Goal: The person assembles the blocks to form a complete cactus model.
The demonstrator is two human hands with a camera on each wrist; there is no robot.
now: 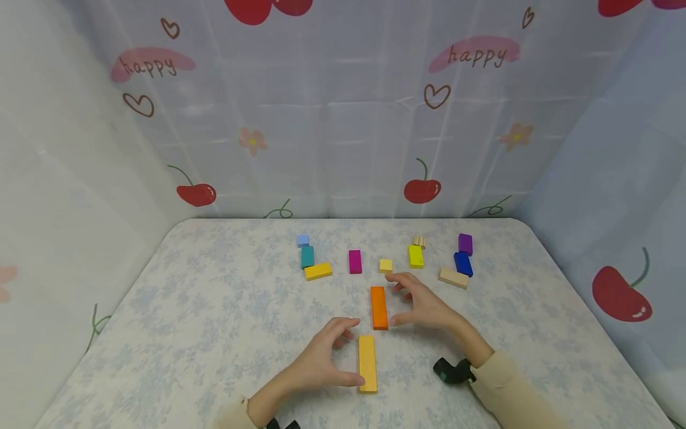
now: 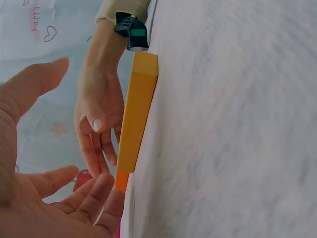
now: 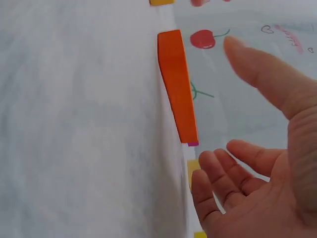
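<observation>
Curtain (image 1: 343,125): thin, a little shiny material with soft folds, printed with cherries, hearts, flowers and the word "happy"; it hangs at the far side.
Table (image 1: 214,333): flat top with rounded far corners, its white surface marked by a blurred blue-grey pattern.
Right sleeve (image 1: 511,381): plain beige cloth, ending at the wrist.
Left hand (image 1: 321,357): at the near side, thumb and fingers spread in a loose curve, gripping nothing; seen from above, the thumb tip overlaps the left edge of the amber block (image 1: 367,363), but the left wrist view shows them apart.
Right hand (image 1: 426,304): farther and to the right, also loosely spread and gripping nothing, just right of the orange block (image 1: 379,307).
Amber and orange blocks: long, smooth, with straight edges, both lying flat; the orange one is just beyond the amber one and slightly right.
Middle-size blocks: rectangular; at far left teal (image 1: 308,257) and yellow (image 1: 318,271), at far right purple (image 1: 465,244), blue (image 1: 463,264) and wood-like beige (image 1: 453,277).
Smallest pieces: a light-blue cube (image 1: 303,240), far left, and a pale ribbed piece (image 1: 421,241), farther right.
</observation>
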